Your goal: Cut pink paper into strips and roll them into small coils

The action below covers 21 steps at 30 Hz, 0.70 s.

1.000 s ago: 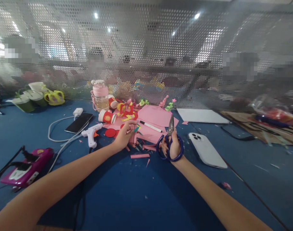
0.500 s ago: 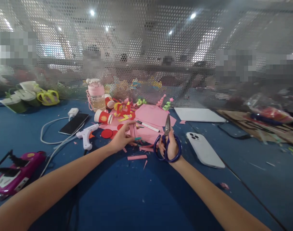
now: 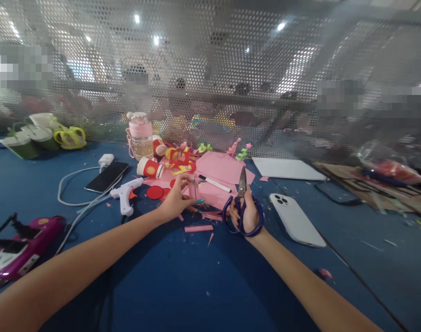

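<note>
My left hand pinches a small pink paper piece that has a dark line along it. My right hand is wrapped round the handles of dark blue scissors, whose blades point up and away and look closed. Behind both hands lie pink paper sheets with a white marker on them. Pink strips lie on the blue table just in front. Red paper circles are left of my left hand.
To the left are a glue gun, a black phone with a cable and a purple object. Paper cups and a pink-lidded bottle stand behind. A white phone lies right, with a white sheet beyond.
The view has shifted slightly, so things appear a little further right. Both hands keep nearly the same pose and still hold the paper piece and scissors.
</note>
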Motion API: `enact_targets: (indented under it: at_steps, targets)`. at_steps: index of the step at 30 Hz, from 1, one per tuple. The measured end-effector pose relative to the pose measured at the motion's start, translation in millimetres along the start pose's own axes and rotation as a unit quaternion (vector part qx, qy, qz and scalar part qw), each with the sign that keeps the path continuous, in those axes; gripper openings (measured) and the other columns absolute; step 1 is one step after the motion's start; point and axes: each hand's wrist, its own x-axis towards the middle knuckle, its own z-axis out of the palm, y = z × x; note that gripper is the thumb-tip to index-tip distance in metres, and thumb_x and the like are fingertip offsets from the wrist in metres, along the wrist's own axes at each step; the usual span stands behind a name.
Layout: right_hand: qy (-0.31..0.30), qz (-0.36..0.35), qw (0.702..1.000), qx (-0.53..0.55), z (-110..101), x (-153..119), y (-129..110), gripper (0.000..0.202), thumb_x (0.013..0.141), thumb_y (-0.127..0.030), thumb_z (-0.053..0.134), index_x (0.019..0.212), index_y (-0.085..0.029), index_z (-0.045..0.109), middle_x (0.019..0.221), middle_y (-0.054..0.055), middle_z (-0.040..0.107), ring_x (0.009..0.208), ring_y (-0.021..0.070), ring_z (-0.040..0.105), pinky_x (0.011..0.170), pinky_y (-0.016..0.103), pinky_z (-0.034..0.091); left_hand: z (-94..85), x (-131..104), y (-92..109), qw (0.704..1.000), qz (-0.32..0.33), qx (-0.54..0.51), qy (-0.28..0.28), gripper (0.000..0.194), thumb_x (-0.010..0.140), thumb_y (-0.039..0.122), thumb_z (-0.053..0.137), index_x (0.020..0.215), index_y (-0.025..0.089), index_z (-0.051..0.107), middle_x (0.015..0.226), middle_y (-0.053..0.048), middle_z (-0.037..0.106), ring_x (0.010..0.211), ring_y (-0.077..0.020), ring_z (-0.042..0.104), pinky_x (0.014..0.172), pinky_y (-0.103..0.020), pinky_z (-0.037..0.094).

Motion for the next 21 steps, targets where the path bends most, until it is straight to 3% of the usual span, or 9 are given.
enact_targets:
  at_steps: [6, 14, 19, 21]
  targets:
    - [-0.006, 0.008, 1.000, -0.007, -0.2, -0.2, -0.4, 0.063, 0.062, -0.082, 0.038, 0.041, -0.022, 0.038, 0.024, -0.006, 0.029, 0.018, 0.0060, 0.024, 0.017, 0.019, 0.016, -0.3, 0.8, -2.4, 1.000, 0.011, 0.018, 0.012, 0.044, 0.058, 0.014, 0.070, 0.081, 0.021, 0.033, 0.088, 0.006, 0.043, 0.050, -0.0036, 0.059, 0.046, -0.021, 0.057]
    - [-0.003, -0.001, 0.999, -0.034, 3.8, -1.2, -3.3, 0.065, 0.060, -0.084, 0.035, 0.042, -0.022, 0.039, 0.024, -0.006, 0.029, 0.018, 0.0060, 0.023, 0.018, 0.019, 0.017, -2.0, 1.1, -6.2, 0.995, 0.048, 0.082, 0.024, 0.038, 0.063, 0.014, 0.068, 0.083, 0.019, 0.036, 0.097, 0.002, 0.048, 0.044, -0.0004, 0.055, 0.045, -0.022, 0.055]
    - [0.000, -0.023, 0.996, -0.082, 6.7, -3.4, -10.8, 0.065, 0.058, -0.085, 0.031, 0.043, -0.023, 0.038, 0.026, -0.007, 0.027, 0.018, 0.0059, 0.022, 0.019, 0.020, 0.017, -3.9, 1.0, -8.6, 0.984, 0.073, 0.163, 0.016, 0.037, 0.067, 0.019, 0.067, 0.091, 0.019, 0.040, 0.101, -0.003, 0.054, 0.047, -0.0040, 0.056, 0.044, -0.022, 0.052]
    - [0.016, -0.042, 0.992, -0.114, 4.9, -4.0, -16.0, 0.065, 0.058, -0.086, 0.028, 0.045, -0.023, 0.038, 0.028, -0.007, 0.027, 0.019, 0.0057, 0.022, 0.020, 0.020, 0.017, -5.6, 3.4, -7.0, 0.974, 0.091, 0.208, 0.017, 0.033, 0.069, 0.017, 0.064, 0.094, 0.018, 0.042, 0.098, -0.004, 0.057, 0.061, -0.0102, 0.061, 0.053, -0.026, 0.054]
